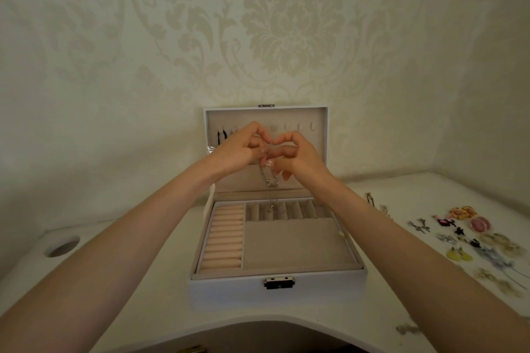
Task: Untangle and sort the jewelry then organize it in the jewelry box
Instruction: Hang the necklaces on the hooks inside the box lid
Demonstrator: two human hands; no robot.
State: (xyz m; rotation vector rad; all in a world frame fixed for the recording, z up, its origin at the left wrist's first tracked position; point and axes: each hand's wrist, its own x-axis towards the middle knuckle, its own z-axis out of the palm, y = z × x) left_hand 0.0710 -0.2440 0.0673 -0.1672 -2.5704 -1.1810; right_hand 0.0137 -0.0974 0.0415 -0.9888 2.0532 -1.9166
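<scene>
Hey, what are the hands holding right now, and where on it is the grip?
The left hand and right hand both pinch the silver chain at its upper end; the rest hangs loose above the open jewelry box.

Soft, rather dim light with a yellow-green cast fills the view, and there is no hard glare. The wall [258,23] is brightest at its middle and darkens toward the corners. The surface [430,189] looks pale and washed out on the right and greyer on the left, where a soft shadow lies beside the box [275,289]. Wide-angle bending curves the surface's edges and stretches the left forearm [129,238] and right forearm [415,238]. The thin chain [268,178] is slightly blurred, and the earrings [473,238] are smeared.
</scene>
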